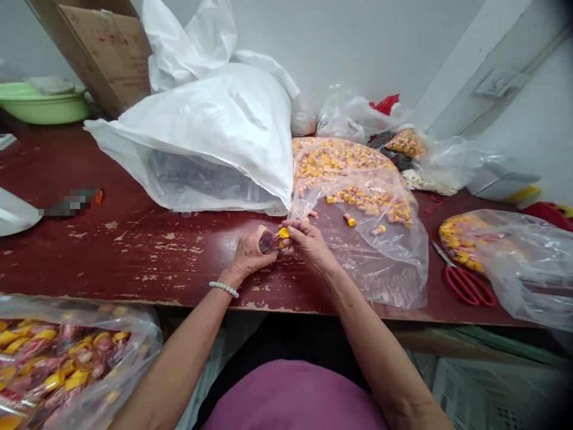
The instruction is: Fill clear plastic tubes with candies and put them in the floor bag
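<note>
My left hand (248, 255), with a bead bracelet at the wrist, is closed around clear plastic tubes (267, 242); how many cannot be made out. My right hand (310, 240) pinches a small yellow-capped piece (283, 233) with a red-and-white body, right at the tubes' ends. Whether its body is inside a tube is hard to see. Behind my hands a big white sack (224, 119) lies with its mouth toward me, full of clear tubes (201, 179). To the right, an open clear bag (380, 275) spills many similar yellow-capped pieces (344, 161).
Red-handled scissors (468, 286) lie at the right beside another bag of yellow-capped pieces (465, 239). At lower left is a bag of capped, filled tubes (58, 364). A green basin (45, 104) and a cardboard box (105, 54) stand at the back left of the worn red table (89, 251).
</note>
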`<state>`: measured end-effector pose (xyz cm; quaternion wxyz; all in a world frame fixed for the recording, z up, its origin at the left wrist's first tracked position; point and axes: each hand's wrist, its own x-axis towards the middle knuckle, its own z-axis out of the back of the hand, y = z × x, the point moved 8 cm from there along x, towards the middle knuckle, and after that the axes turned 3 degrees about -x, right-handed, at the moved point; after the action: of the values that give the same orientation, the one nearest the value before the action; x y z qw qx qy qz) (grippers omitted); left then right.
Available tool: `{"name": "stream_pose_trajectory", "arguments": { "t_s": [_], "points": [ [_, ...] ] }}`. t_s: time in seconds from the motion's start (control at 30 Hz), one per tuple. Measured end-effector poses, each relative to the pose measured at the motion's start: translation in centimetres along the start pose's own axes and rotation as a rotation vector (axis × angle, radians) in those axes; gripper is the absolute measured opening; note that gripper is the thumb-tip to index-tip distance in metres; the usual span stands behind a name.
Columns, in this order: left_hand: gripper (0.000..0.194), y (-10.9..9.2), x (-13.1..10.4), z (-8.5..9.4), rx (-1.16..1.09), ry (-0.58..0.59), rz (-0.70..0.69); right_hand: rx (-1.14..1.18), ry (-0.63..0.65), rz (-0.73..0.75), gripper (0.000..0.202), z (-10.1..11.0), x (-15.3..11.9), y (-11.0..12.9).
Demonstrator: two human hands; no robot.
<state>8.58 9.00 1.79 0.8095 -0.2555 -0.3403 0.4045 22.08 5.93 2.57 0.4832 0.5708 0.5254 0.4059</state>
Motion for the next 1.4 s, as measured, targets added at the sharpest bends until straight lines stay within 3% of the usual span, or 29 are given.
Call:
{"name": "stream_pose_trajectory", "arguments": {
  "t_s": [0.07, 0.17, 0.27, 0.37, 0.43, 0.5, 0.6, 0.67, 0.73, 0.8, 0.93, 1.07, 1.17, 1.27, 1.4],
  "points": [
    [0.036, 0.0, 0.0, 0.0, 0.004, -0.002, 0.004, -0.173, -0.06, 0.076, 0.031, 1.0, -0.2, 0.4],
    [0.036, -0.3, 0.0, 0.1, 0.012, -0.002, -0.012, -0.575, -0.133, 0.31, 0.021, 1.3, -1.4, 2.4],
    [0.034, -0.5, 0.1, 0.3, 0.011, -0.005, -0.023, -0.909, -0.043, 0.526, 0.027, -1.3, -3.0, 3.4],
    [0.032, -0.6, 0.3, 0.6, 0.023, -0.004, -0.013, -1.115, 0.01, 0.593, 0.037, -3.5, -4.1, 3.2],
    [0.032, -0.6, 0.3, 0.6, 0.024, 0.003, 0.002, -1.127, 0.041, 0.596, 0.04, -3.9, -4.2, 2.9],
    [0.031, -0.6, 0.3, 0.5, 0.002, 0.008, 0.02, -0.996, 0.026, 0.585, 0.038, -2.6, -3.7, 3.1],
    [0.03, -0.5, 0.2, 0.4, -0.032, -0.015, 0.038, -0.828, -0.272, 0.506, 0.032, 3.2, -1.3, 3.7],
    [0.03, -0.5, 0.2, 0.4, -0.035, -0.03, 0.035, -0.948, -0.459, 0.383, 0.032, 6.8, 1.2, 3.5],
    [0.031, -0.4, 0.2, 0.4, -0.033, -0.036, 0.041, -1.189, -0.411, 0.259, 0.028, 7.9, 4.2, 2.8],
    [0.032, -0.2, 0.2, 0.3, -0.04, -0.032, 0.054, -1.326, -0.3, 0.206, 0.024, 7.8, 6.7, 2.2],
    [0.032, -0.2, 0.3, 0.4, -0.051, -0.027, 0.055, -1.305, -0.255, 0.216, 0.022, 7.1, 8.5, 2.5],
    [0.032, -0.2, 0.3, 0.5, -0.045, -0.039, 0.057, -1.239, -0.342, 0.238, 0.025, 7.8, 6.3, 3.5],
    [0.032, -0.1, 0.3, 0.4, -0.05, -0.04, 0.062, -0.901, -0.408, 0.348, 0.028, 7.1, 2.4, 4.3],
    [0.034, 0.0, 0.3, 0.3, -0.053, -0.021, 0.063, -0.63, -0.315, 0.449, 0.029, 3.6, -1.3, 4.1],
    [0.034, -0.1, 0.2, 0.4, -0.05, -0.004, 0.048, -0.733, -0.269, 0.574, 0.015, -0.8, -4.0, 4.2]
  ]
}}
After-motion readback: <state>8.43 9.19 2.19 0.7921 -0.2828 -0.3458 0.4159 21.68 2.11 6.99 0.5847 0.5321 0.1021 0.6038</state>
